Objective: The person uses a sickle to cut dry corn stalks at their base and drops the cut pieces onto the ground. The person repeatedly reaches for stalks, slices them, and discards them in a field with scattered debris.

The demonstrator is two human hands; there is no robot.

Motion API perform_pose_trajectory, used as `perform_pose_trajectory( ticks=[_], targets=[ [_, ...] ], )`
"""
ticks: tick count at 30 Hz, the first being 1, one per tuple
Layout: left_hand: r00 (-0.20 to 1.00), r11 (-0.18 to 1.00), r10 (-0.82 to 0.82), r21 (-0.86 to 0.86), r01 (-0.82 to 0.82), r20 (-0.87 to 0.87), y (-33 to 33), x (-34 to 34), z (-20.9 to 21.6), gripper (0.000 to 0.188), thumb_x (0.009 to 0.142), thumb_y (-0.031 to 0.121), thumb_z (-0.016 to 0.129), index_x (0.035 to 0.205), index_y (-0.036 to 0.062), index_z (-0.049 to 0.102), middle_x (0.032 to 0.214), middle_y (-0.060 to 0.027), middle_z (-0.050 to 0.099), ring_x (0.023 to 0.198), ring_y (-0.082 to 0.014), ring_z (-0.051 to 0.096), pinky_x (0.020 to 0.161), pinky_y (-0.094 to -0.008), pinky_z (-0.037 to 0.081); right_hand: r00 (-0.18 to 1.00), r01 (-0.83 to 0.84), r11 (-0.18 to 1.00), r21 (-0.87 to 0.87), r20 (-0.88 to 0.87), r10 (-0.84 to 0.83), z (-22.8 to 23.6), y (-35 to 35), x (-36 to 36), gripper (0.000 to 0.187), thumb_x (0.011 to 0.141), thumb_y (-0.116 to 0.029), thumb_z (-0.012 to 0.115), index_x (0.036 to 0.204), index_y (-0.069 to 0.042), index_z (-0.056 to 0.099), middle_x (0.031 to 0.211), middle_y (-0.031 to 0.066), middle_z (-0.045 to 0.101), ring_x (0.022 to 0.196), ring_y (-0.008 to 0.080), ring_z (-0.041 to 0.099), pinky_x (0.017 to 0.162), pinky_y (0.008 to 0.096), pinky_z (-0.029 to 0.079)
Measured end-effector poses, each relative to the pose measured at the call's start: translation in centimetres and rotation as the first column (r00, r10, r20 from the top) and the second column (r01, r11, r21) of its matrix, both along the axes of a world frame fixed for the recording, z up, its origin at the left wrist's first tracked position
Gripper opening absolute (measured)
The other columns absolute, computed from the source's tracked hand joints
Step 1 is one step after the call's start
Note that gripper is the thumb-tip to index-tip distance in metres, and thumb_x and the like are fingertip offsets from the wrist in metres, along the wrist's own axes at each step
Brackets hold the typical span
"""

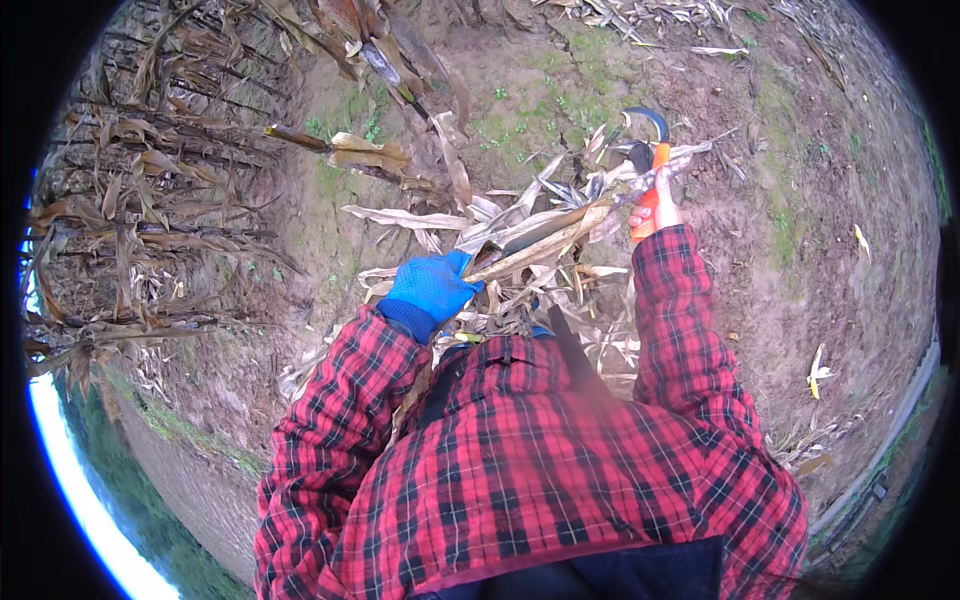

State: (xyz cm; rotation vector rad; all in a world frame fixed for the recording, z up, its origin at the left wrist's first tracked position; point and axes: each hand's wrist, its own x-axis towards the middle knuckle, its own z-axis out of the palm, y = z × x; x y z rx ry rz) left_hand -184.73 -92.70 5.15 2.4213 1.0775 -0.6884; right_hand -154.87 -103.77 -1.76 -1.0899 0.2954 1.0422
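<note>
My left hand [430, 287], in a blue knitted glove, is closed round the near end of a dry corn stalk [545, 243]. The stalk slants up to the right in front of my body, with brown, papery leaves hanging along it. Bare, my right hand [666, 205] grips the orange handle of a sickle [661, 156]. Its dark curved blade points up and bends to the left. The stalk's far end lies against my right hand; whether the fingers also hold it I cannot tell.
Standing dry corn plants [150, 200] fill the left side. A cut stalk [300, 138] and a dark, leafy stalk [385, 70] reach in at the upper left. Loose dry leaves [600, 335] litter the soil by my body. Bare reddish ground [740, 280] spreads to the right.
</note>
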Motion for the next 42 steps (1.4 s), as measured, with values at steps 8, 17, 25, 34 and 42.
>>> perform_pose_trajectory(
  ticks=[8, 17, 25, 34, 42],
  targets=[
    [0.975, 0.971, 0.219, -0.111, -0.213, 0.041, 1.6, -0.6, -1.5, 0.052, 0.076, 0.043, 0.058, 0.105, 0.0006, 0.054, 0.090, -0.0205, 0.061, 0.083, -0.0343, 0.059, 0.072, -0.0425, 0.046, 0.612, -0.304, 0.928, -0.217, 0.702, 0.364, -4.7, -9.5, -8.0, 0.014, 0.083, -0.017, 0.061, 0.083, -0.007, 0.051, 0.064, -0.0041, 0.050, 0.053, 0.0044, 0.047, 0.046, 0.0222, 0.039],
    [0.674, 0.365, 0.737, -0.803, -0.471, -0.060, -1.0, 1.9, 0.6, 0.021, 0.078, 0.019, 0.065, 0.083, -0.0016, 0.064, 0.064, -0.0056, 0.059, 0.054, -0.0119, 0.055, 0.049, -0.0268, 0.042, -0.069, -0.230, 0.591, -0.773, 0.619, 0.782, -4.9, -5.8, -9.7, 0.024, 0.074, -0.036, 0.060, 0.078, -0.013, 0.058, 0.067, 0.0149, 0.061, 0.064, 0.0357, 0.060, 0.057, 0.0449, 0.048],
    [0.642, 0.235, 0.757, -0.867, -0.440, -0.120, -4.2, 2.2, 4.5, 0.018, 0.077, 0.018, 0.065, 0.084, 0.0013, 0.065, 0.062, -0.0029, 0.058, 0.052, -0.0082, 0.050, 0.049, -0.0221, 0.039, -0.085, -0.269, 0.747, -0.607, 0.788, 0.610, -7.0, -4.4, -7.8, 0.018, 0.073, -0.029, 0.063, 0.075, -0.012, 0.057, 0.065, 0.0138, 0.060, 0.061, 0.0342, 0.060, 0.054, 0.0430, 0.048],
    [0.482, 0.636, 0.767, -0.399, -0.661, 0.424, 3.4, -6.8, 23.6, 0.023, 0.081, 0.016, 0.063, 0.097, 0.0004, 0.059, 0.066, -0.0010, 0.058, 0.046, -0.0066, 0.048, 0.040, -0.0207, 0.038, 0.640, 0.039, 0.326, -0.944, 0.274, 0.718, -15.4, -23.1, 7.0, 0.021, 0.075, -0.017, 0.066, 0.093, -0.009, 0.059, 0.072, 0.0095, 0.059, 0.066, 0.0195, 0.058, 0.059, 0.0329, 0.047],
    [0.574, 0.820, 0.570, -0.360, -0.445, 0.588, 6.8, 4.4, 10.4, 0.034, 0.079, 0.032, 0.065, 0.096, 0.0024, 0.061, 0.072, 0.0006, 0.058, 0.060, -0.0052, 0.048, 0.050, -0.0221, 0.039, 0.982, -0.087, 0.991, 0.101, -0.161, 0.102, -4.4, -4.4, -4.7, 0.025, 0.080, -0.020, 0.065, 0.092, -0.011, 0.046, 0.072, -0.0002, 0.048, 0.046, 0.0047, 0.036, 0.043, 0.0230, 0.036]
  ],
)
